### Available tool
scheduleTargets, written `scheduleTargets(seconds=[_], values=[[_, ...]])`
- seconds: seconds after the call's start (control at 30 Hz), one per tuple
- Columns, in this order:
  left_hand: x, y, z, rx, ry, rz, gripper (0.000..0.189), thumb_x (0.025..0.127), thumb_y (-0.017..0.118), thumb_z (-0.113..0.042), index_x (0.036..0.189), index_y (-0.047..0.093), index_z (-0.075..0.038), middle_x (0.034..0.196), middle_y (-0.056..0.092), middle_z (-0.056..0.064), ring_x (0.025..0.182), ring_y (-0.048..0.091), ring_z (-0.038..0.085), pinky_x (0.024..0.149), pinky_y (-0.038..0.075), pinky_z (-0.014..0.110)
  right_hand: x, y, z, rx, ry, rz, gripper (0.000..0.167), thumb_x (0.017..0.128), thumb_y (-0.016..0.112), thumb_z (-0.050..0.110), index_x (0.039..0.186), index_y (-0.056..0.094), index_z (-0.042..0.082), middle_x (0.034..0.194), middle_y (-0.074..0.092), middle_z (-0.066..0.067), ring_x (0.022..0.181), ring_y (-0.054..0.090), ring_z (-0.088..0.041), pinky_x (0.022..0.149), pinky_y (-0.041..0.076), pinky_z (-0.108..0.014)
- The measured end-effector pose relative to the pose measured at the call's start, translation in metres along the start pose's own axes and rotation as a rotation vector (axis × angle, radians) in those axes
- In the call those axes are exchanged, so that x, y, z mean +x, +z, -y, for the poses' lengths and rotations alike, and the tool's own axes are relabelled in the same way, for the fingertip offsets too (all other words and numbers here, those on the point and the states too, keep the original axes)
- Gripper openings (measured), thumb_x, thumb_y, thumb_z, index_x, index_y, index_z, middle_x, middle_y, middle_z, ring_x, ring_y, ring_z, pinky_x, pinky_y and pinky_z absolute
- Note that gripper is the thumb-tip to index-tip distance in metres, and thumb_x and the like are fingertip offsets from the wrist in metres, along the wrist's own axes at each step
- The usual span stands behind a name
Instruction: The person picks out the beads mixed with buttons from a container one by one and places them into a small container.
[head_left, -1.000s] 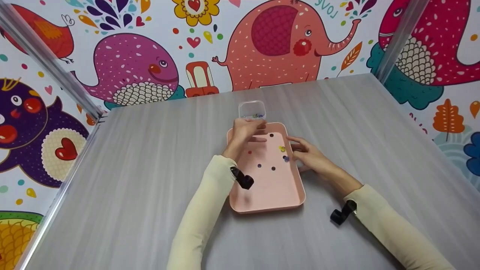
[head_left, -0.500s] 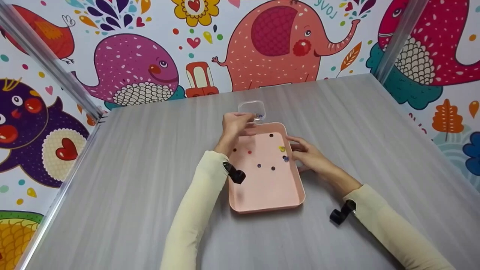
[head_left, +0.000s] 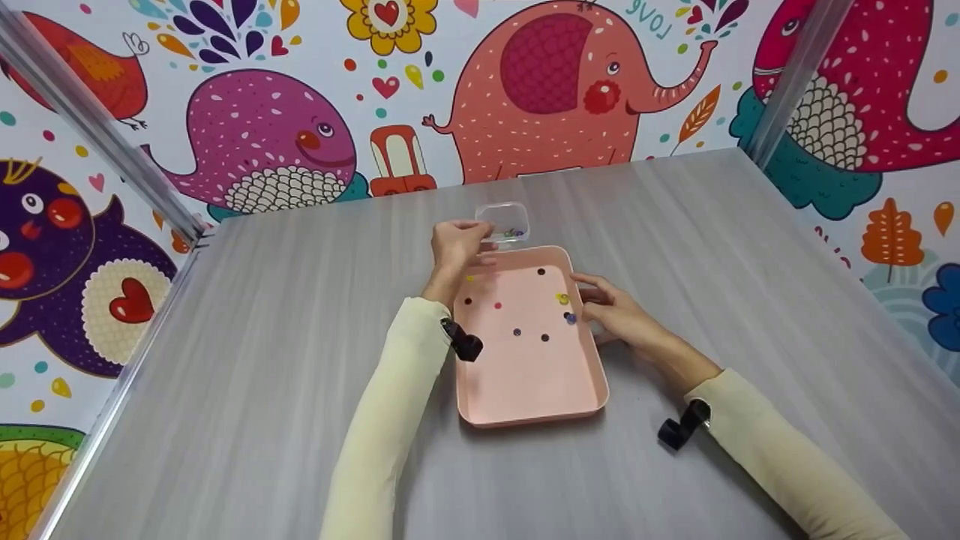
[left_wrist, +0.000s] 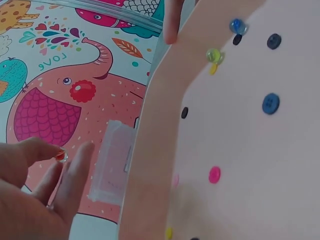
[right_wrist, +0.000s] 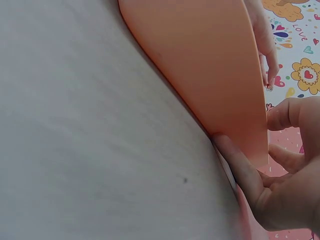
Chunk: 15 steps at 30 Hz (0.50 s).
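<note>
My left hand (head_left: pixel 456 246) is over the tray's far left corner, beside a small clear plastic box (head_left: pixel 501 216). In the left wrist view its thumb and finger pinch a clear glass marble (left_wrist: pixel 61 156) with red-orange inside. My right hand (head_left: pixel 622 313) grips the right wall of the pink tray (head_left: pixel 532 386), with the thumb (right_wrist: pixel 235 155) low on the outer side and fingers at the rim. Inside lie a blue marble (left_wrist: pixel 238 26), a yellow-green marble (left_wrist: pixel 214 55), a blue button (left_wrist: pixel 270 103), a pink button (left_wrist: pixel 214 174) and several dark buttons.
Several small coloured pieces (head_left: pixel 513 233) lie in the clear box, just behind the tray. The grey table (head_left: pixel 285 360) extends around both. Printed cartoon panels (head_left: pixel 555 82) border its back and sides, with metal posts at the corners.
My left hand has moved left and slightly back from over the tray, uncovering a dark button and a yellow one at its left side. My right hand stays at the right wall.
</note>
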<state>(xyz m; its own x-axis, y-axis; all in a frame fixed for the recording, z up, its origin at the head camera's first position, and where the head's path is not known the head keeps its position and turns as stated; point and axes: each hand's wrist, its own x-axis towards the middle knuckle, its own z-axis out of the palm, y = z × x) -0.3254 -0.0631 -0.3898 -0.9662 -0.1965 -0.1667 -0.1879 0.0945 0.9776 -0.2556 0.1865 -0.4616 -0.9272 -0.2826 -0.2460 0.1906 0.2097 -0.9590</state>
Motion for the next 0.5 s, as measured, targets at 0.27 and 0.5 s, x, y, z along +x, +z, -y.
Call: scheduleTargets(seconds=[0.27,0.5], values=[[0.0047,-0.0018,0.0015,0.014,0.026,-0.016,0.023,0.093,0.072,-0.019,0.107,0.074,0.0,0.112,0.073,0.023,0.085,0.076,0.026,0.06,0.063,0.028,-0.0001,0.0005,0.0002,0.0,-0.005,-0.014,0.067,0.092,0.057,0.012,0.155,0.036,0.021,0.155,0.041,-0.018,0.122,0.055,-0.03,0.075,0.063,-0.035],[0.0094,-0.0039,0.0025,0.03,0.015,-0.038,0.021,0.093,0.071,-0.017,0.107,0.074,-0.001,0.106,0.073,0.023,0.071,0.073,0.017,0.062,0.064,0.032,-0.0003,0.0007,0.0,0.003,-0.007,-0.02,0.07,0.09,0.056,0.008,0.155,0.036,0.022,0.155,0.041,-0.018,0.127,0.052,-0.033,0.076,0.063,-0.037]])
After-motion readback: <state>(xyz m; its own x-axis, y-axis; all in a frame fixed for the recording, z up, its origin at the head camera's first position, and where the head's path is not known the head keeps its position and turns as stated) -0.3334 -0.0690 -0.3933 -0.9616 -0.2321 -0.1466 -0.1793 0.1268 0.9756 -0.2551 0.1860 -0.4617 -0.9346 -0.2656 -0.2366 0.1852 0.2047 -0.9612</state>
